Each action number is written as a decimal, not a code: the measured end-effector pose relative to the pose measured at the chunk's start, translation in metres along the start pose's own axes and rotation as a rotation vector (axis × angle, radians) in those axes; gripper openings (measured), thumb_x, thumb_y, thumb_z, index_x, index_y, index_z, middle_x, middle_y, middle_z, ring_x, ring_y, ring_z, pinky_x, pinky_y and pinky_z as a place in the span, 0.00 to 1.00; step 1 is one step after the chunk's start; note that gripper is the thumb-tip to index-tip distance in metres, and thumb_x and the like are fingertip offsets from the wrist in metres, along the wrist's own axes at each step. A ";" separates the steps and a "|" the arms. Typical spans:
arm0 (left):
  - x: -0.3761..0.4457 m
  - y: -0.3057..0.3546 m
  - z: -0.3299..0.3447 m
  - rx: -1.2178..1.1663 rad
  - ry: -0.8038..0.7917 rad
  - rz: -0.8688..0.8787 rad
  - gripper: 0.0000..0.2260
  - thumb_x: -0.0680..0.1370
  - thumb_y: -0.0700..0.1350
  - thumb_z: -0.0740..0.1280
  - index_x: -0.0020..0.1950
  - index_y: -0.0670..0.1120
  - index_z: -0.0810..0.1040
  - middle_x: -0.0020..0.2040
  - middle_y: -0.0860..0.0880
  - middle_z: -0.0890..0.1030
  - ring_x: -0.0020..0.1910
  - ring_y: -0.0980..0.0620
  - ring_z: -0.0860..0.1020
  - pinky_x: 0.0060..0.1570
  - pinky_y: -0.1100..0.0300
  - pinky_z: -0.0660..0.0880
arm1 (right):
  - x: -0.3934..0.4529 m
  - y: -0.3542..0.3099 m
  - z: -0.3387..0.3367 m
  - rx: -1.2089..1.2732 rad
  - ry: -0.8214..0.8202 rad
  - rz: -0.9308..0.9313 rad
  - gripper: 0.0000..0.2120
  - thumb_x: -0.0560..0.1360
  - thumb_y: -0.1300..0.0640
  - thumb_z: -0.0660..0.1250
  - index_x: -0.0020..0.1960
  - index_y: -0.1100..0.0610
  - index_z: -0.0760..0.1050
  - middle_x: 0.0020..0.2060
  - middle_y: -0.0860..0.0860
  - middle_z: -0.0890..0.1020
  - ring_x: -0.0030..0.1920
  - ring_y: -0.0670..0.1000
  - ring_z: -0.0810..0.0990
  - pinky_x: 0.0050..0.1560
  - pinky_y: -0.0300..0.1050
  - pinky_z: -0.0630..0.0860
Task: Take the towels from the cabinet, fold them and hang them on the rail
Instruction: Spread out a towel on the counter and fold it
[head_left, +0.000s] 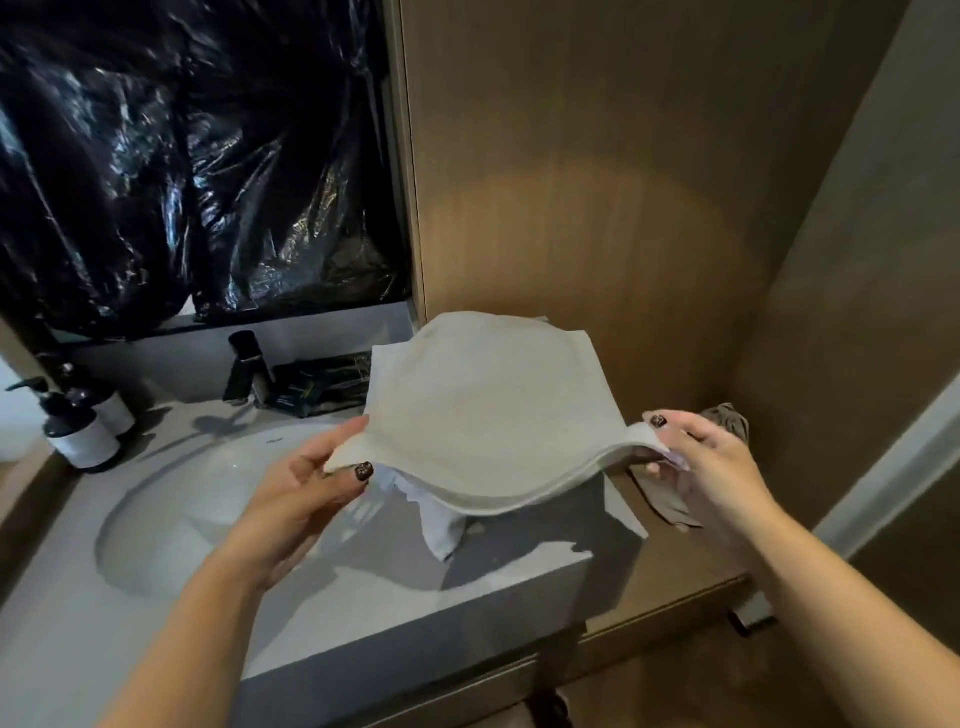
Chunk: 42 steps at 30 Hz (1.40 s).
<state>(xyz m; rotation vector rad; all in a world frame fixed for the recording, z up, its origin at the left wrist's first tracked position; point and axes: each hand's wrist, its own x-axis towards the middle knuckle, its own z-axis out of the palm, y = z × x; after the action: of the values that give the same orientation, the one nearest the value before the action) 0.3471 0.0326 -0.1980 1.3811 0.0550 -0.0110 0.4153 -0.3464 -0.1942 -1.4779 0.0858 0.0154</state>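
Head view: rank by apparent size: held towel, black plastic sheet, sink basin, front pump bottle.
1. Black plastic sheet, largest.
2. Towel and sink basin: unsure. The towel is nearer the camera and covers part of the basin.
3. Pump bottle, smallest.

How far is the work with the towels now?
Done: one pale grey towel is out and looks folded in layers. In hand: the left hand and right hand pinch its near corners above the counter. Left: hanging it; no rail is in view. A brownish cloth lies behind the right hand.
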 end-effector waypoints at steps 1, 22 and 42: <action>0.001 0.012 0.002 0.111 -0.009 0.033 0.26 0.69 0.33 0.74 0.64 0.50 0.78 0.56 0.51 0.84 0.53 0.55 0.82 0.51 0.63 0.78 | 0.008 -0.011 0.001 0.060 -0.010 -0.034 0.23 0.61 0.45 0.80 0.52 0.53 0.83 0.52 0.55 0.84 0.53 0.53 0.84 0.47 0.43 0.81; 0.098 0.025 -0.013 0.732 0.347 0.372 0.15 0.77 0.40 0.71 0.51 0.59 0.70 0.45 0.52 0.76 0.37 0.47 0.74 0.37 0.47 0.75 | 0.080 -0.049 -0.003 -0.986 -0.069 -0.705 0.16 0.77 0.61 0.69 0.63 0.52 0.76 0.54 0.42 0.77 0.51 0.44 0.77 0.52 0.38 0.75; 0.182 -0.001 -0.060 1.110 0.025 0.334 0.05 0.78 0.41 0.70 0.50 0.50 0.77 0.33 0.59 0.73 0.30 0.57 0.71 0.31 0.64 0.66 | 0.157 -0.027 0.002 -0.857 -0.079 -0.294 0.07 0.80 0.59 0.63 0.43 0.57 0.75 0.41 0.53 0.80 0.45 0.55 0.78 0.44 0.47 0.73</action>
<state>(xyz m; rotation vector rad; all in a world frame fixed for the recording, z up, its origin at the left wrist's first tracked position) 0.5268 0.0955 -0.2182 2.4840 -0.1916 0.2945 0.5737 -0.3533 -0.1779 -2.3303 -0.2329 -0.1449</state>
